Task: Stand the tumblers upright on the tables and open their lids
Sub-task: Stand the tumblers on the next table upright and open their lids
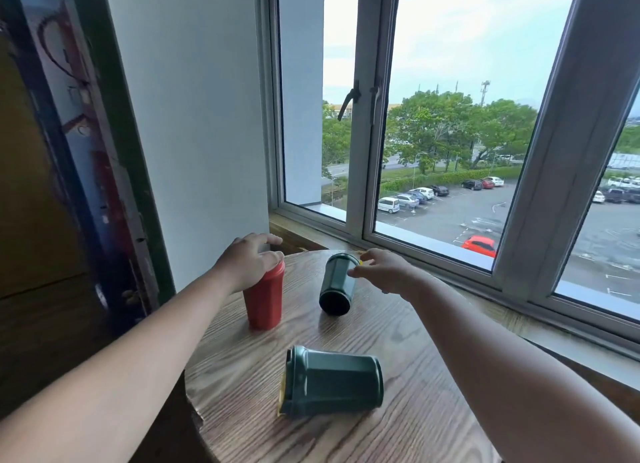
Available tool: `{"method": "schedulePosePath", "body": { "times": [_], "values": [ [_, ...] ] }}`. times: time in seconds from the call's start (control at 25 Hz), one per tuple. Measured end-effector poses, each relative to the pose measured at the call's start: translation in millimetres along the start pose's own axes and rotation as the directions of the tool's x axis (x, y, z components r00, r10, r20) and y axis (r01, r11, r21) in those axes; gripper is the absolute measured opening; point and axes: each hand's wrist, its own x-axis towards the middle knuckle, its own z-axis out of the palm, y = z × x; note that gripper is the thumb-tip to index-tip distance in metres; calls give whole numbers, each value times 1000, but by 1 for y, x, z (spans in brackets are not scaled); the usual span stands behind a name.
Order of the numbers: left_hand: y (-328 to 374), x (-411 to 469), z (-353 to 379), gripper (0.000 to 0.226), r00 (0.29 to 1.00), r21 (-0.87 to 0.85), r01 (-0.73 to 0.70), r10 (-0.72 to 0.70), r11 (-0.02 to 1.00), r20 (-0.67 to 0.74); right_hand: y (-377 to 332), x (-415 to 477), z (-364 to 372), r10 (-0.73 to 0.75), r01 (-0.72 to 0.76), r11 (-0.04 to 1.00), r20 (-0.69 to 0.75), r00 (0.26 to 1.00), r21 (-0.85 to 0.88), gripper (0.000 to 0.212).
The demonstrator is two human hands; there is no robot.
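Wood-grain covers the round bench [398, 341], which stands beside a window [450, 133] looking out on a car park. In the head view, a red tumbler [264, 298] stands upright on the bench's far left part. The left hand [247, 260] lies over its top, palm down, fingers curled round the lid edge and the thumb along the near side; the lid itself is hidden under the hand. To the right of it, a dark green tumbler [337, 284] lies on its side with its base toward the camera and its lid end toward the window. The right hand [382, 270] is at that lid end, fingers half curled and loose, fingertips touching or just beside the rim; whether it grips anything I cannot tell. Nearer the camera, a second dark green tumbler [332, 383] lies on its side, lid end to the left, base to the right, well apart from both hands.
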Motion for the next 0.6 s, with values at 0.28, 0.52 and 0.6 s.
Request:
{"method": "schedulePosePath", "body": {
  "times": [0.28, 0.52, 0.6],
  "values": [
    [-9, 25, 0, 23, 983, -94, 18, -1, 995, 184, -9, 47, 36, 178, -178, 984, 0, 984, -16, 67],
    [-16, 28, 3, 23, 984, -140, 17, 8, 990, 176, -9, 63, 57, 239, -232, 966, -50, 970, 114, 84],
    [-17, 28, 2, 23, 983, -148, 14, 13, 989, 184, -7, 59, 53, 234, -222, 962, -62, 970, 156, 83]
  ]
}}
